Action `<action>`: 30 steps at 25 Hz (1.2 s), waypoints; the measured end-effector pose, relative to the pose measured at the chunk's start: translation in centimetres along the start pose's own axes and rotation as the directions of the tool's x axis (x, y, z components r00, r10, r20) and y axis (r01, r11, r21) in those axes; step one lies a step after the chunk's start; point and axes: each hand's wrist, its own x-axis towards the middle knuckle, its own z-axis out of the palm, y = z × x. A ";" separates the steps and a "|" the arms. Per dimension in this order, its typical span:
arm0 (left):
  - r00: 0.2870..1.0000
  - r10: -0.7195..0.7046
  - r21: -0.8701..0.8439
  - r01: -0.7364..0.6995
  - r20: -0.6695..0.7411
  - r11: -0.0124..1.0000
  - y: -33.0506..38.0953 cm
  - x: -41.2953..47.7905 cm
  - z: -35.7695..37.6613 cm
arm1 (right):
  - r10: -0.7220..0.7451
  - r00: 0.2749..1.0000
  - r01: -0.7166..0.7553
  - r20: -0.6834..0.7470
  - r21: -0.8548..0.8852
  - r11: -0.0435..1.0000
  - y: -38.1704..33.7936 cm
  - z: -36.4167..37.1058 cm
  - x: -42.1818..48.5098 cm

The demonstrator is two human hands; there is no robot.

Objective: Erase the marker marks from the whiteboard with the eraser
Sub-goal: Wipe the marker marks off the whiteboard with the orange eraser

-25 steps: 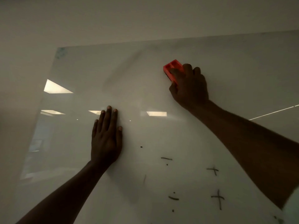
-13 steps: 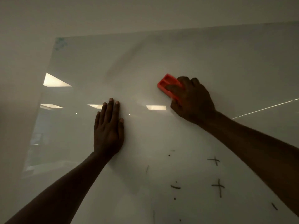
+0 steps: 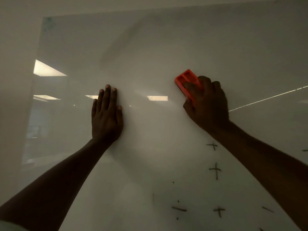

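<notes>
Head view shows a whiteboard (image 3: 166,52) filling most of the scene. The left hand (image 3: 106,117) lies flat on it with fingers stretched and close together, holding nothing. The right hand (image 3: 208,105) is closed around a red eraser (image 3: 186,79), which is pressed on the board to the right of the left hand. Dark marks (image 3: 215,170), crosses and short dashes, are lower right, below the eraser.
</notes>
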 end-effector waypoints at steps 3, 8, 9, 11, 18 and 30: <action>1.000 0.006 0.010 -0.005 -0.004 1.000 -0.1 0.1 -0.1 | -0.050 0.983 0.035 0.178 0.086 0.996 -5.7 0.8 -7.1; 0.997 0.026 0.065 -0.030 0.067 0.997 -0.1 0.1 -0.3 | -0.661 0.697 0.625 0.278 0.214 0.750 -4.5 -2.0 -16.0; 0.995 0.011 0.082 -0.019 0.096 0.996 0.0 0.1 -0.4 | -0.598 0.763 0.579 0.247 0.152 0.801 -1.6 -2.2 -14.0; 0.991 -0.023 0.111 0.008 0.132 0.994 0.5 0.3 -0.5 | -0.326 0.935 0.332 0.137 -0.025 0.943 4.7 -3.4 -8.5; 0.924 0.325 -0.032 -0.326 0.200 0.945 11.3 2.7 1.2 | -0.043 0.995 0.031 0.093 0.129 0.991 -1.7 -3.6 -14.9; 0.903 0.387 -0.055 -0.384 0.184 0.922 17.1 2.1 3.4 | 0.509 0.846 -0.523 -0.157 -0.062 0.850 13.7 -6.9 -14.2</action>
